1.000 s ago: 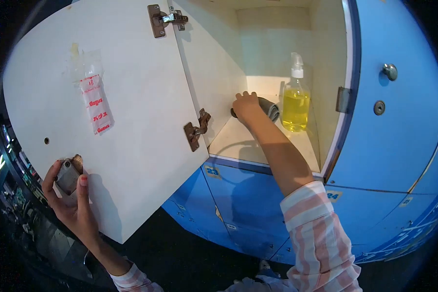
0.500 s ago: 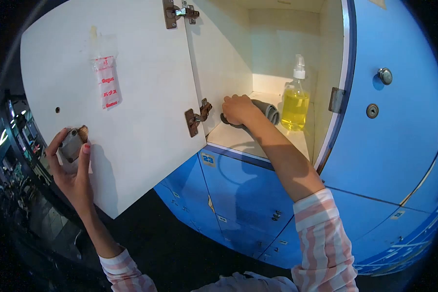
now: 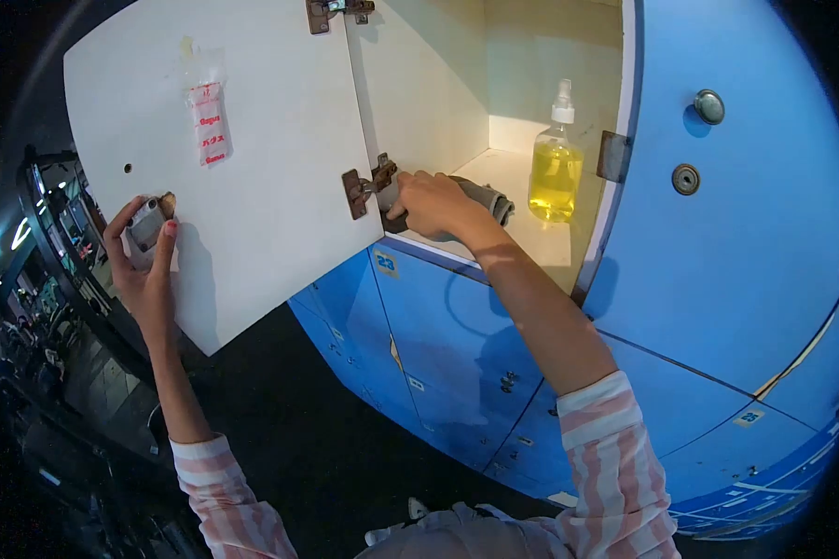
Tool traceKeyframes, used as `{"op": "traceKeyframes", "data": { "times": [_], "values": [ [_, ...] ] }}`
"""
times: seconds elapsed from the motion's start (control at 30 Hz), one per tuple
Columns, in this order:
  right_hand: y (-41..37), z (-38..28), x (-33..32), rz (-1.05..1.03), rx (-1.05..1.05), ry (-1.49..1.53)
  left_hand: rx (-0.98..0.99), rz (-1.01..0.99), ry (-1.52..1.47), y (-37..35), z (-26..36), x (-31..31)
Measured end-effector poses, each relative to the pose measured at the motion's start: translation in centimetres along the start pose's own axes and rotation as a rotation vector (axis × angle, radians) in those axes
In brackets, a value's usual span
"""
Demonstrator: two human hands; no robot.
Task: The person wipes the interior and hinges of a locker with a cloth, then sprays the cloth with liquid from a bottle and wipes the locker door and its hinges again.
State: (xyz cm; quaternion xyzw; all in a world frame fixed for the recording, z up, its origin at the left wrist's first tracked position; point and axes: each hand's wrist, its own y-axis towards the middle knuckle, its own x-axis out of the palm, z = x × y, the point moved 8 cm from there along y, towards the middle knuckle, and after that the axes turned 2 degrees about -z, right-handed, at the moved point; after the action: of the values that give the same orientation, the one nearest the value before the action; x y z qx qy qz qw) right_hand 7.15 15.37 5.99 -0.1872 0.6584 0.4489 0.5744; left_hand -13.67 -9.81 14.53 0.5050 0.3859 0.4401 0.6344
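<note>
My left hand (image 3: 147,275) is closed around the metal lock (image 3: 145,226) on the inner face of the white locker door (image 3: 270,224), thumb on the near side. The door stands swung out to the left. Inside the locker, my right hand (image 3: 431,203) grips a rolled grey cloth (image 3: 485,197) near the front left edge of the shelf. Part of the cloth is hidden under my fingers. To its right, a clear spray bottle (image 3: 557,177) of yellow liquid stands upright, apart from the cloth.
A small packet (image 3: 211,129) with red print is stuck to the door. Hinges (image 3: 356,192) join the door to the locker's left side. Blue locker doors (image 3: 457,307) lie below, and another with a round knob (image 3: 708,107) is at right.
My right hand has drawn the grey cloth toward the shelf's front left, away from the bottle. My left hand keeps its grip on the door lock. The view has shifted slightly.
</note>
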Motion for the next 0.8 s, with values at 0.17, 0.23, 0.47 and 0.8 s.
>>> {"op": "traceKeyframes", "data": {
  "times": [0.17, 0.23, 0.47, 0.8],
  "values": [
    [-0.7, 3.5, -3.6, 0.008, 0.248, 0.284, -0.068, -0.039, -0.096, 0.0, -1.1, 0.3],
    [-0.6, 5.0, -6.2, 0.219, 0.288, 0.247, -0.034, -0.027, -0.075, 0.1, -0.7, 0.3],
    [1.9, 2.5, -5.1, 0.466, 0.102, 0.42, -0.001, -0.028, -0.037, 0.1, -0.7, 0.2],
    [1.1, 4.3, -4.0, 0.643, 0.294, 0.459, -0.038, -0.036, -0.078, 0.1, -0.1, 0.3]
  ]
}}
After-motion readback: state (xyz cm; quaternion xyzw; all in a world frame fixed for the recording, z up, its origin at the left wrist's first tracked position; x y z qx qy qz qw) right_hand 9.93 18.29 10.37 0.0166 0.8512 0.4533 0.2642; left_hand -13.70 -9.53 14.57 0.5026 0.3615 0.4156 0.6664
